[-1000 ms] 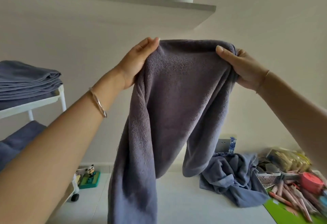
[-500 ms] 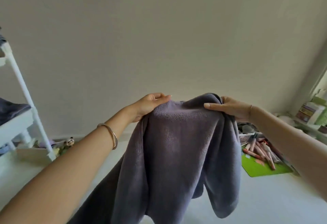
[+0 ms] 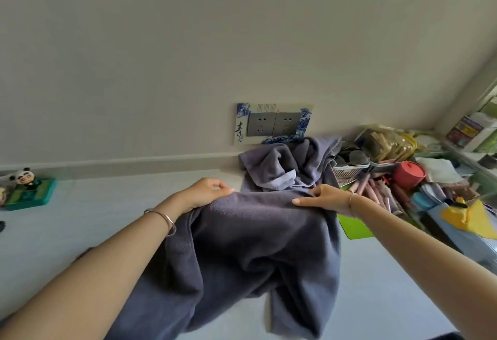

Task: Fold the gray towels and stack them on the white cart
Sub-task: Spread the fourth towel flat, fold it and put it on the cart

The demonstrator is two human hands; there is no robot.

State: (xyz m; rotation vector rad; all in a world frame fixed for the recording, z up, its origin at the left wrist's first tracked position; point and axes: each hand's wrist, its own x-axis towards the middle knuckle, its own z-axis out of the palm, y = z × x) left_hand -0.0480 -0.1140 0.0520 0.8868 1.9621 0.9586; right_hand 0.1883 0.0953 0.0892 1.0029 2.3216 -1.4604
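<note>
- My left hand point(image 3: 204, 194) and right hand point(image 3: 325, 200) each gripped the top fold of the gray towel point(image 3: 258, 245).
- Soft, limp and light, I judged; its corners seemed the best hold.

The blue-and-white socket surround point(image 3: 240, 124) bears a large brushed 青 on its left side; smaller characters beneath it and fine print along its top are illegible; labels on the shelf boxes point(image 3: 464, 131) are blurred.

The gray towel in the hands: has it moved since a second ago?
Yes, downward. The held towel had its top edge well above the wall socket then; now that edge sits below the socket, in front of the crumpled towel.
</note>
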